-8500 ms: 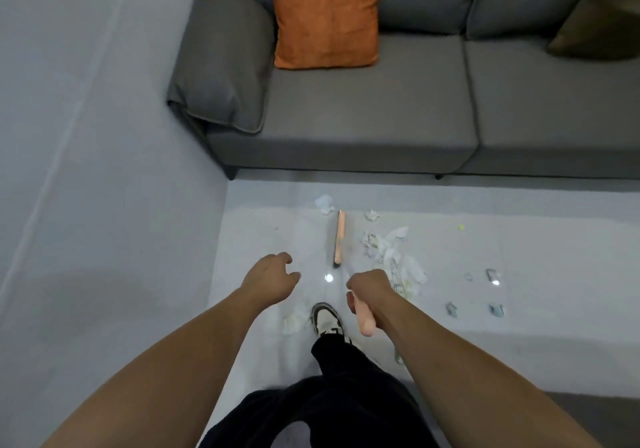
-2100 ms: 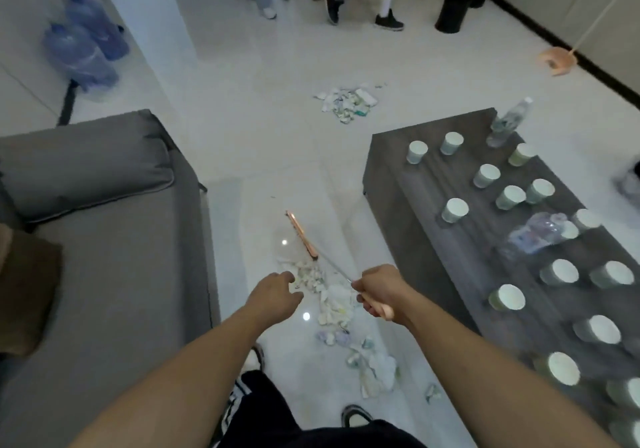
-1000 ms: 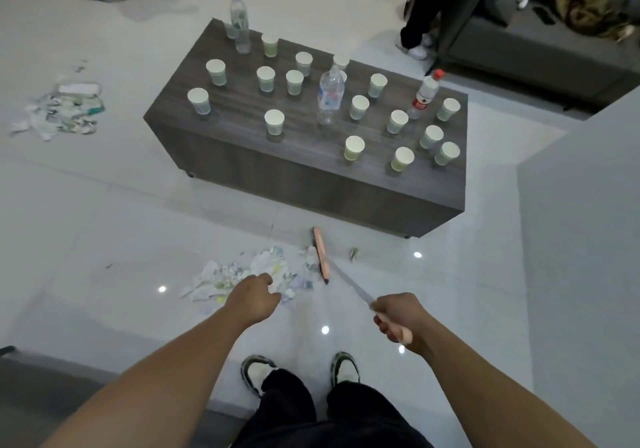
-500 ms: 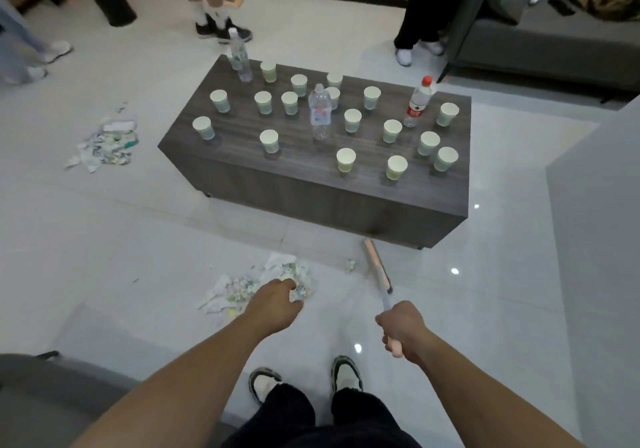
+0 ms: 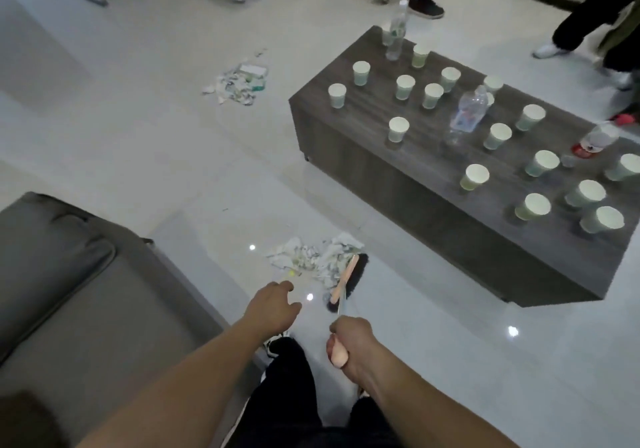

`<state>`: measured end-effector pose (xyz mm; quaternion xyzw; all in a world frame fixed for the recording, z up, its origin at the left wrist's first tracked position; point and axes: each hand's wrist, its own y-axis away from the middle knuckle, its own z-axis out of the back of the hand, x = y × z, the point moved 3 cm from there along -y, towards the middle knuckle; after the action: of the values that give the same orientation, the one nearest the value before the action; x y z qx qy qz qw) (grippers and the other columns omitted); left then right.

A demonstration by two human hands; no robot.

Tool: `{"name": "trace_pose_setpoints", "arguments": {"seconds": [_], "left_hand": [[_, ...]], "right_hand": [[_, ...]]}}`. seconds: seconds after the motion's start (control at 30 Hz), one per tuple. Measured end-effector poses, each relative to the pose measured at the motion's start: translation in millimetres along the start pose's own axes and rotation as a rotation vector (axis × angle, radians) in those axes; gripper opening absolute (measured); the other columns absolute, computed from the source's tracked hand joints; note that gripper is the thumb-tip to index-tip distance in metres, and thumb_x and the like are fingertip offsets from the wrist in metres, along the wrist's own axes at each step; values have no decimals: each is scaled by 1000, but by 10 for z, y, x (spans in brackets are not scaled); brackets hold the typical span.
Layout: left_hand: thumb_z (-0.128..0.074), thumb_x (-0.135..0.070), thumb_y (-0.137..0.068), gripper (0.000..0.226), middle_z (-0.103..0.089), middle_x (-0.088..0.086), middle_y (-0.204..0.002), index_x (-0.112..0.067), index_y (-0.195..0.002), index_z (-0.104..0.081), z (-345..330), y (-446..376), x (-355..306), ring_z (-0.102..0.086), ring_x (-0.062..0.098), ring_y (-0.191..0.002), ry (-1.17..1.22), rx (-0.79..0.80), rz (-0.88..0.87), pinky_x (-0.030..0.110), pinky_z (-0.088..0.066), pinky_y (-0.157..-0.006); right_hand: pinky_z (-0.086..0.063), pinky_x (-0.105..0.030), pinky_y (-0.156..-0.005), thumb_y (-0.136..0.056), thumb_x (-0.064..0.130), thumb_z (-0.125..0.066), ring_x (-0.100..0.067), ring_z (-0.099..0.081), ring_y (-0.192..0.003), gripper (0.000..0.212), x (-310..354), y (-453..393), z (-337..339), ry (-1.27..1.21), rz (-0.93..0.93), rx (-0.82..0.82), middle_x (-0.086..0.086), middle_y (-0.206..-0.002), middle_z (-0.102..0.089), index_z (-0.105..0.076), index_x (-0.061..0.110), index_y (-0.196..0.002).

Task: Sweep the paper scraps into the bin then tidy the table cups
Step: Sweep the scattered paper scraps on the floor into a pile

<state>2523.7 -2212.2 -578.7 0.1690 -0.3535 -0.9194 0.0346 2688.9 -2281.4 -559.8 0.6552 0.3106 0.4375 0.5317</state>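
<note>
Two hands: right [image 5: 349,338] grips broom handle [image 5: 337,354]; left [image 5: 273,307] loosely open.

Lounge room: grey sofa [image 5: 69,274], low coffee table [image 5: 398,184], tiled floor [image 5: 138,118].

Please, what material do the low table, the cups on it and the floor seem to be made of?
Low table: likely wood or wood-look laminate, matte; dark grey grain streaks show.
Cups: probably paper, with thin white rims and pale green walls.
Floor: glossy pale tile, apparently; it mirrors ceiling lights and shows faint joints.
</note>
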Motion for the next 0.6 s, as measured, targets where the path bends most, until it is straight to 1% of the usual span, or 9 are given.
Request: {"name": "trace_pose_setpoints", "arguments": {"seconds": [0.07, 0.17, 0.3, 0.37, 0.43, 0.47, 0.53, 0.6], "left_hand": [[-52, -41, -89, 57, -50, 11, -132, -16, -140, -44, 105, -73, 309, -51, 26, -118, 56, -9, 40, 32, -41, -94], [-53, -41, -90, 56, -50, 11, -133, -15, -139, -44, 299, -245, 803, -49, 26, -121, 131, -15, 115, 31, -39, -96], [-53, -39, -90, 55, -50, 13, -134, -15, -139, -44, 620, -521, 1392, -47, 28, -124, 193, -11, 177, 30, -37, -97], [-53, -39, -90, 55, -50, 13, -134, -15, -139, -45, 792, -649, 1629, -47, 28, -123, 217, -15, 203, 30, -37, -97], [-53, -39, -90, 55, -48, 13, -136, -15, -139, -44, 955, -774, 1832, -46, 28, -124, 227, -21, 217, 31, -38, -97], [-52, -40, -91, 55, -47, 13, -138, -16, -140, -44, 1028, -833, 1921, -46, 29, -125, 233, -23, 220, 32, -38, -98], [-52, -42, -92, 56, -45, 11, -141, -17, -141, -42, 1158, -940, 2076, -44, 28, -127, 253, -26, 231, 33, -37, -99], [-51, -42, -92, 55, -44, 10, -141, -17, -141, -42, 1258, -1025, 2184, -43, 27, -128, 270, -25, 233, 33, -37, -100]], "right_hand": [[-34, -17, -37, -90, -9, -38, -19, -40, -46, 16, 86, -25, -327, 32, 6, 8, -13, -70, -45, -52, -1, -89], [-34, -18, -37, -91, -9, -39, -18, -40, -47, 16, 267, -129, -879, 60, 17, 15, -11, -66, -45, -52, -1, -86], [-36, -16, -36, -93, -7, -42, -17, -41, -46, 14, 559, -304, -1674, 65, 25, 14, -9, -67, -43, -53, 2, -90], [-35, -15, -35, -93, -5, -45, -15, -42, -41, 10, 719, -362, -2004, 80, 24, 32, -10, -65, -43, -53, 1, -94], [-33, -16, -33, -95, -2, -46, -11, -40, -35, 6, 896, -412, -2263, 77, 29, 73, -7, -60, -40, -49, 3, -92], [-32, -16, -32, -96, 0, -46, -10, -38, -34, 8, 990, -430, -2365, 54, 23, 95, -5, -59, -38, -46, 5, -90], [-32, -14, -30, -98, 3, -45, -8, -36, -34, 9, 1177, -431, -2548, 11, 4, 136, -4, -60, -38, -43, 8, -91], [-32, -13, -30, -98, 6, -47, -8, -36, -36, 7, 1328, -376, -2722, 45, 16, 129, -5, -63, -40, -44, 9, -93]]}}
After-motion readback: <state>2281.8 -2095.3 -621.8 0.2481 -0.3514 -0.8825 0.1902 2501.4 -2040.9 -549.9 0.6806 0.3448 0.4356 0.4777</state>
